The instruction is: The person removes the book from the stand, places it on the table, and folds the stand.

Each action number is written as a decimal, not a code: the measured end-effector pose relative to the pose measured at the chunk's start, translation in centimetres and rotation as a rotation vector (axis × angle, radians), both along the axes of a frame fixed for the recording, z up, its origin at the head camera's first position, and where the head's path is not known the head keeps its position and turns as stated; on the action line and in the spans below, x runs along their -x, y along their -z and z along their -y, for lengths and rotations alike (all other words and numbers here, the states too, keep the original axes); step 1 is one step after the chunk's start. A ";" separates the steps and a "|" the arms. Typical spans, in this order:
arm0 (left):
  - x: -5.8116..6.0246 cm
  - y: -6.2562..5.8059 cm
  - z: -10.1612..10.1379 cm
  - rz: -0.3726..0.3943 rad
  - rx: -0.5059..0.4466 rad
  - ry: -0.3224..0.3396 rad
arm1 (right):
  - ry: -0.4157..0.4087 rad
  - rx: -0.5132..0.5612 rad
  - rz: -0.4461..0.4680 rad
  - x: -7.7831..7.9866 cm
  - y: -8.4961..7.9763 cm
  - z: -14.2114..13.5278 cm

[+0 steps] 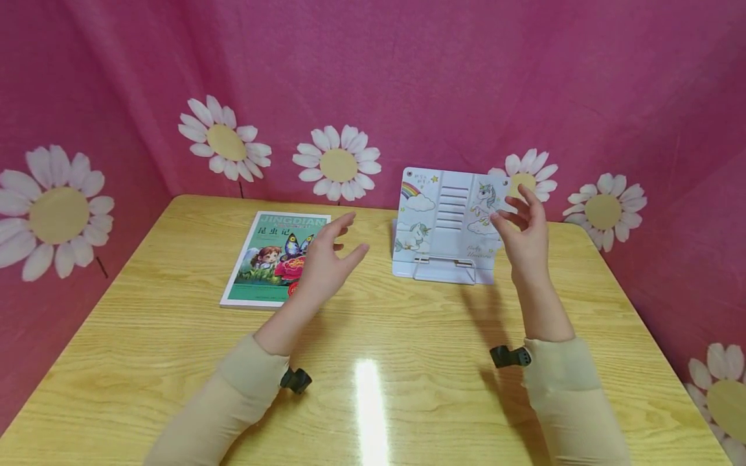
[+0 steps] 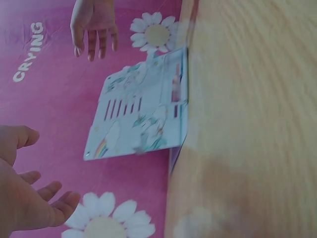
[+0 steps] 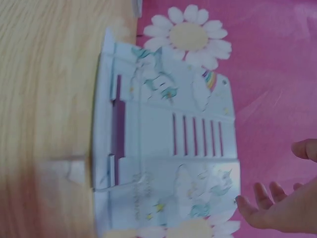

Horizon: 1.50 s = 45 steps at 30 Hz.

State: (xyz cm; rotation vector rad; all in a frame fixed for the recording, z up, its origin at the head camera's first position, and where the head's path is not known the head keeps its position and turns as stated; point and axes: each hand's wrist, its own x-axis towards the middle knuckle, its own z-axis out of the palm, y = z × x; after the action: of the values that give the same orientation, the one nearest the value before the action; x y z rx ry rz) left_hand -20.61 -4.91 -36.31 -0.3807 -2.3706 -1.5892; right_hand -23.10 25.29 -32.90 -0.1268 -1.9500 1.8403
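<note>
A white book stand (image 1: 434, 220) with unicorns, a rainbow and a slotted middle stands tilted back on the table, its wire page holder (image 1: 445, 270) folded out at the bottom. My right hand (image 1: 527, 236) hovers near the stand's right side, fingers loosely bent and holding nothing. In the left wrist view a gap shows between that hand (image 2: 96, 20) and the stand (image 2: 143, 104). My left hand (image 1: 323, 265) is raised with thumb and fingers spread and nothing in them. It partly covers a green children's book (image 1: 256, 275) that lies flat, cover up, at the left.
The wooden table (image 1: 408, 349) runs back to a pink cloth (image 1: 408, 77) printed with big white daisies, which also hangs at both sides. A small dark camera sits at each wrist, the left one (image 1: 296, 380) and the right one (image 1: 509, 356).
</note>
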 end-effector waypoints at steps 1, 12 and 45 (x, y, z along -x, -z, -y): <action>0.1 0.2 -0.3 0.000 -0.009 0.008 | 0.012 0.008 0.007 0.1 0.2 -0.2; 1.3 1.9 -3.6 0.049 -0.007 0.050 | 0.086 0.002 0.133 1.3 2.5 -1.5; 6.2 6.2 -8.4 0.274 -0.072 0.099 | 0.008 -0.211 0.442 5.3 6.0 -3.6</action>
State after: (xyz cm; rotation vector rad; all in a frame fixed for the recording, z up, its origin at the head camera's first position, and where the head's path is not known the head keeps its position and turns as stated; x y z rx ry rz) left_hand -26.81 3.48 -42.52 -0.2852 -2.5164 -1.8731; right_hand -28.43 28.93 -38.91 -0.5107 -2.4196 1.6916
